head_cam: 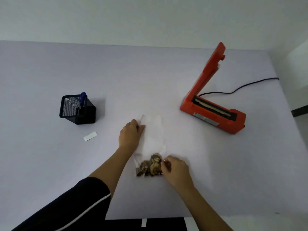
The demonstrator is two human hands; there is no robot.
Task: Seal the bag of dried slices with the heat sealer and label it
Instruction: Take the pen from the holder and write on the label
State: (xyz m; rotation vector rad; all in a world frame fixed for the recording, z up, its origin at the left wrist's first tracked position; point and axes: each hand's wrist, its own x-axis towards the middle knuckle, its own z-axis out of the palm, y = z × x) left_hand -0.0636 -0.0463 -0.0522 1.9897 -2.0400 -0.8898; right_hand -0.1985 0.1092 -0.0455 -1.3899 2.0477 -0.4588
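bag [153,139]: clear, flat mid-table, dried slices [150,165] at my end
left hand [130,133]: my fingers curled, pinching bag's far-left edge
right hand [173,169]: pinching bag edge beside slices
heat sealer [211,112]: orange, arm raised, right; plate text unreadable
label [90,136]: white strip, near pen holder [77,109]
table [166,72]: pale lilac; wall [150,17] white

Readable text: none could be made out anywhere in the frame.
Plate: a silver plate [206,120] was on the front of the orange sealer [233,121], right of centre; its print was too blurred to read.
Strip: the white strip [90,136], left of centre, showed no legible marks.
Tag: a small white tag [144,222] at the bottom edge looked blank.
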